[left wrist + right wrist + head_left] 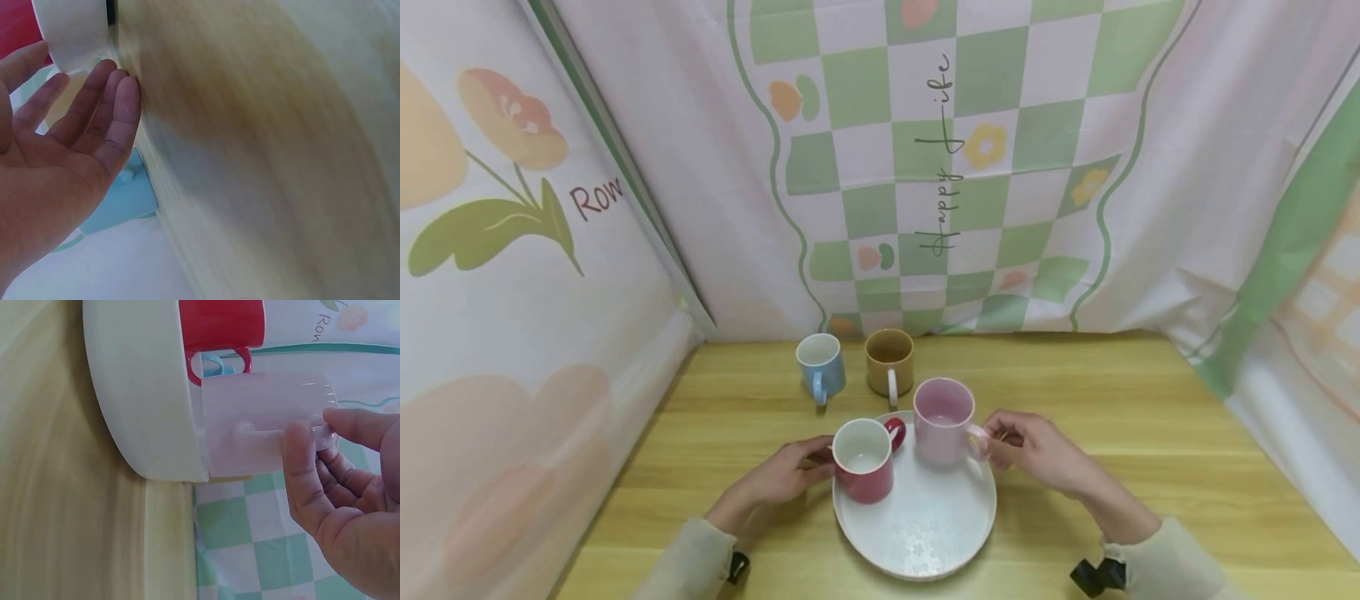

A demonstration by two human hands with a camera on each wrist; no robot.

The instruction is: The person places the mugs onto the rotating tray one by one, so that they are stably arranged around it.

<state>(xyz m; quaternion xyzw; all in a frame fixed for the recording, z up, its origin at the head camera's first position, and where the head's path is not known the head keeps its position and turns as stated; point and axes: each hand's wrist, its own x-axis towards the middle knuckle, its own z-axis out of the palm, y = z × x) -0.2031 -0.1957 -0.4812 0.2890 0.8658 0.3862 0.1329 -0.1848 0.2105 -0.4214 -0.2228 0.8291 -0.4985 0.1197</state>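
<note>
A white round plate [925,533] on the table carries a red mug [867,482] on its left and a pink mug [942,429] at its back right. My right hand [1033,450] pinches the pink mug's handle [262,441] between thumb and fingers; the mug stands upright within the plate's rim. At the plate's left edge is my left hand [782,473], fingers [125,112] loosely extended and thumb tip right by the red mug and plate rim. The red mug's handle [897,435] points back and right, towards the pink mug.
Behind the plate stand a light blue mug [822,364] and a brown mug [889,367], handles facing me. A wooden table [1090,383] ends at a patterned curtain [925,208] at the back, with a printed cloth [512,333] along the left.
</note>
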